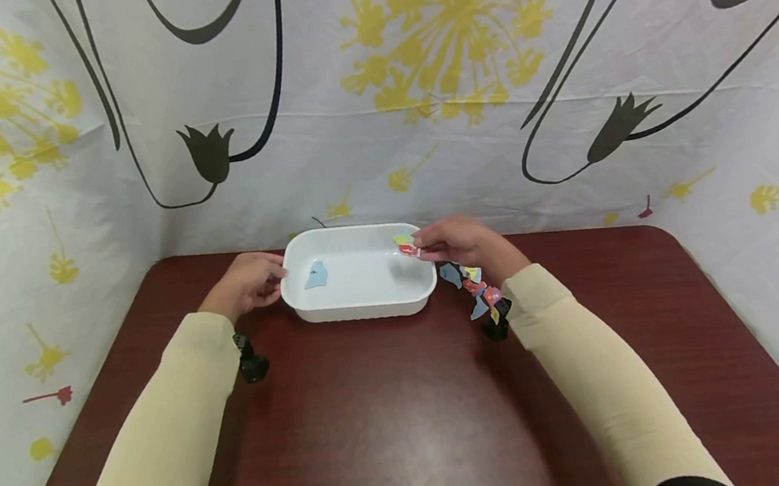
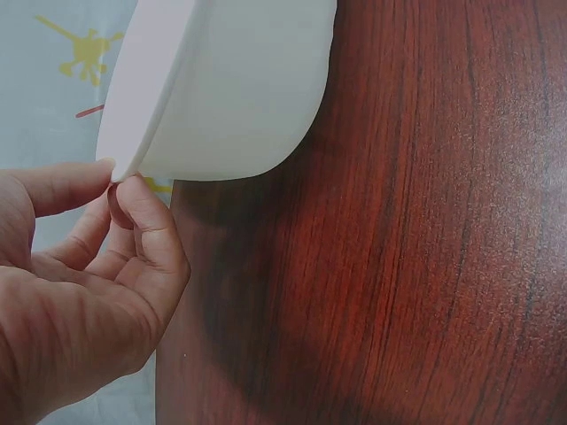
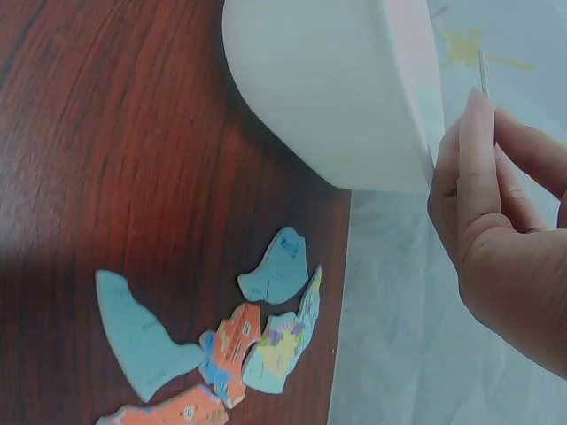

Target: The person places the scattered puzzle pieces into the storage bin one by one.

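Currently, the left hand (image 1: 250, 284) is pinching the rim at the left end of the white dish (image 1: 365, 310) between thumb and finger. The dish is sitting on the brown table (image 1: 383, 416), between the two hands, which are working well apart.

Inside the dish, toward its left end, one blue piece (image 1: 316, 274) is lying alone. Over the dish's right end, the right hand (image 1: 459, 240) is gripping a thin bright piece (image 1: 408, 249) in its fingertips; red and yellow-green are showing on it in the head view. Whether that hand is also touching the dish, I cannot tell.

Just to the right of the dish, loose pieces (image 3: 235, 345) are lying on the table, some touching: two blue, some orange, and something paler with yellow and purple patches. The right sleeve (image 1: 590, 364) is partly hiding this group in the head view, so the full count is not showing.

Judging by this layout, if the pieces are going into the dish, the work is only beginning: one is resting inside, one is hovering in the fingers, and most are waiting outside.
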The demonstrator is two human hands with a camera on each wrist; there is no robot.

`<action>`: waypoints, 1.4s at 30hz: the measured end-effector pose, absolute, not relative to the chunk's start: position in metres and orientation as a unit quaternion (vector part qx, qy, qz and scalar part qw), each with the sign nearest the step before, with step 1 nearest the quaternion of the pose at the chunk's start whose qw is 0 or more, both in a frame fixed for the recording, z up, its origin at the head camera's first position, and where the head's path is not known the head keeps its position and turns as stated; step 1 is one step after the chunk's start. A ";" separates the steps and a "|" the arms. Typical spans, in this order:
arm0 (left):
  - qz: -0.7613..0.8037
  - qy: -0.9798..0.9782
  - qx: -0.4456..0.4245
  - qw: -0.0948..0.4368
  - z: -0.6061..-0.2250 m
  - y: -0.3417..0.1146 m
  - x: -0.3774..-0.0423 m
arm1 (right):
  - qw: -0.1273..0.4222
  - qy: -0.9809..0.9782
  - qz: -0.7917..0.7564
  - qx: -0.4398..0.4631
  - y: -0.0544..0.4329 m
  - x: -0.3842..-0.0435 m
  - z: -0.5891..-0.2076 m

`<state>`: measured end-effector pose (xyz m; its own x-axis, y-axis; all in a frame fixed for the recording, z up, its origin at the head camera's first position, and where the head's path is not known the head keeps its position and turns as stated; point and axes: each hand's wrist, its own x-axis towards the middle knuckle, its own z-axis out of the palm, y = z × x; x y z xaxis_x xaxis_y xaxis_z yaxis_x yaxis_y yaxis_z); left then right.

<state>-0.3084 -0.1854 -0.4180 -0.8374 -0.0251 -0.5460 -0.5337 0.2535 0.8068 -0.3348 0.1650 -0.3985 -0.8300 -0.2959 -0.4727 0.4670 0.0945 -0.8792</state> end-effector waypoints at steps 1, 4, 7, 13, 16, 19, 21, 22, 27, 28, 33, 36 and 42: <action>0.583 0.761 -0.183 0.218 -0.418 -0.185 -0.308 | 0.282 0.686 -0.668 0.065 0.164 -0.335 -0.398; 0.584 0.759 -0.187 0.219 -0.418 -0.185 -0.308 | 0.277 0.690 -0.665 0.074 0.160 -0.336 -0.397; 0.586 0.757 -0.188 0.220 -0.418 -0.185 -0.308 | 0.275 0.689 -0.665 0.082 0.156 -0.336 -0.396; 0.589 0.756 -0.184 0.218 -0.418 -0.186 -0.308 | 0.279 0.693 -0.660 0.079 0.144 -0.336 -0.395; 0.591 0.756 -0.183 0.215 -0.418 -0.184 -0.307 | 0.284 0.694 -0.657 0.076 0.137 -0.338 -0.399; 0.591 0.757 -0.179 0.215 -0.416 -0.183 -0.308 | 0.286 0.695 -0.655 0.080 0.130 -0.342 -0.403; 0.591 0.757 -0.177 0.217 -0.416 -0.182 -0.308 | 0.287 0.697 -0.652 0.083 0.126 -0.344 -0.405; 0.590 0.757 -0.178 0.218 -0.416 -0.182 -0.308 | 0.288 0.697 -0.651 0.085 0.123 -0.344 -0.406; 0.588 0.756 -0.187 0.216 -0.418 -0.184 -0.308 | 0.289 0.699 -0.649 0.082 0.111 -0.345 -0.410; 0.588 0.757 -0.187 0.216 -0.419 -0.184 -0.307 | 0.290 0.700 -0.648 0.079 0.109 -0.345 -0.411; 0.590 0.757 -0.185 0.213 -0.421 -0.185 -0.306 | 0.294 0.713 -0.633 0.073 0.099 -0.347 -0.417; 0.588 0.758 -0.186 0.213 -0.421 -0.185 -0.306 | 0.294 0.717 -0.626 0.081 0.094 -0.347 -0.421; 0.585 0.760 -0.183 0.214 -0.417 -0.183 -0.305 | 0.281 0.722 -0.625 0.096 0.083 -0.346 -0.426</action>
<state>-0.3047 -0.1831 -0.4170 -0.8410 -0.0283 -0.5403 -0.5295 0.2481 0.8112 -0.3462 0.0826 -0.4257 -0.8239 -0.2129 -0.5253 0.4895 0.1999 -0.8488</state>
